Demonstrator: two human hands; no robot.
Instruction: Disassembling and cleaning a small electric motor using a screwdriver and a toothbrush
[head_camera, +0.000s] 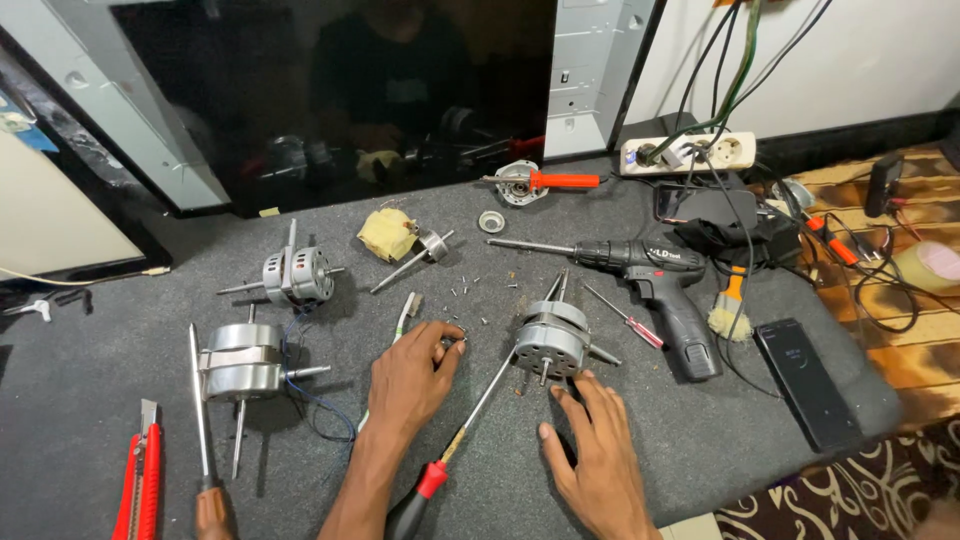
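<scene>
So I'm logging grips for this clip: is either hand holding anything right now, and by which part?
The left hand pinches something small at its fingertips, too small to identify. The right hand holds nothing; its fingers rest on the mat beside the fan motor.

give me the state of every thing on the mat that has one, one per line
left hand: fingers pinched on a small screw
right hand: open, flat beside the middle motor
middle motor: housing apart, on the mat
cordless drill: lying on its side
phone: screen dark
power strip: plugs in
utility knife: lying flat
</scene>
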